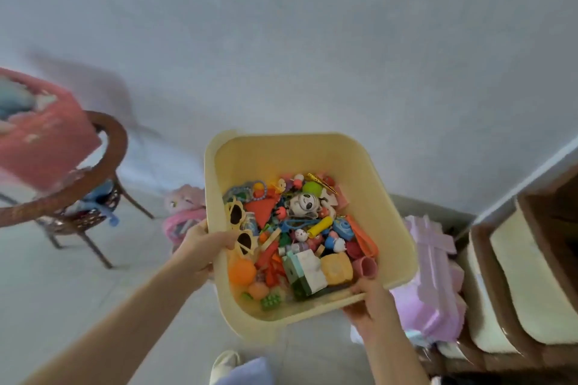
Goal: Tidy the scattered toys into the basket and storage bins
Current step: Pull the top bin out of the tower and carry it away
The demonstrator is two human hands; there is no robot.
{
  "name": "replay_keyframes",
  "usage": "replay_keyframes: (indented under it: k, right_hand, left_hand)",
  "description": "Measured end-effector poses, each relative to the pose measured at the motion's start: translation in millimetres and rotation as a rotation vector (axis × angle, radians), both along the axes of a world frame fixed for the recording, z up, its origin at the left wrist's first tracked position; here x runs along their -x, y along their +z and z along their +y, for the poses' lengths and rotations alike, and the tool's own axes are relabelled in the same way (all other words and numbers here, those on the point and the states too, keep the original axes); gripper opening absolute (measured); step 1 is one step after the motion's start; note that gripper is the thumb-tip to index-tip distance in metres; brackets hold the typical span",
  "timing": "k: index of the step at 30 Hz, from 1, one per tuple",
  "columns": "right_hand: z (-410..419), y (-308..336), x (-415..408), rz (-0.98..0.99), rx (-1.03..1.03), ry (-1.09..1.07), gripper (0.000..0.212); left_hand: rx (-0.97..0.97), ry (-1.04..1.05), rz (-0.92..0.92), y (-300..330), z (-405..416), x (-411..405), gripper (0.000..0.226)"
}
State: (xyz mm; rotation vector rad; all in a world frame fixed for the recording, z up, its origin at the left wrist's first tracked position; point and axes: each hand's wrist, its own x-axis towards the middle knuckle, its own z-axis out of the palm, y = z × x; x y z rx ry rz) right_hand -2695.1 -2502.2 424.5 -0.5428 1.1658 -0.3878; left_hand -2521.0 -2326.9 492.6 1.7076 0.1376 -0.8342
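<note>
1. The yellow bin (312, 156) is held in the air in front of the person, above the floor, tilted toward the camera and piled with small toys (300, 234).
2. The left hand (203, 247) grips the bin's left rim, thumb inside against the sunglasses (239, 228); the right hand (369, 300) grips the near right corner, thumb over the rim.
3. The step seems to be carrying the bin to the rack (519, 275) at right, where cream bins (531, 272) already sit.
4. To do it well, level the bin so nothing spills, keep both grips firm, and pass clear of the purple box (428, 278) beside the rack.
5. A pink plush (184, 206) lies on the floor beyond, near a wicker table (106, 166).
</note>
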Motion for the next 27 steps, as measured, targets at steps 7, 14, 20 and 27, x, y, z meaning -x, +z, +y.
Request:
replay_keyframes:
  k: [7, 14, 20, 27]
  right_hand:
    - [116, 5, -82, 0.139, 0.047, 0.388, 0.032]
    - [279, 7, -152, 0.132, 0.121, 0.707, 0.027]
    - [439, -6, -198, 0.136, 0.113, 0.934, 0.03]
    - [596, 1, -246, 0.176, 0.166, 1.248, 0.031]
  left_hand:
    - [0.019, 0.295, 0.032, -12, 171, 1, 0.041]
    - [0.018, 0.614, 0.041, -27, 352, -2, 0.042]
    - [0.079, 0.868, 0.061, -37, 512, 21, 0.061]
    - [0.2, 1.19, 0.066, -46, 653, 48, 0.072]
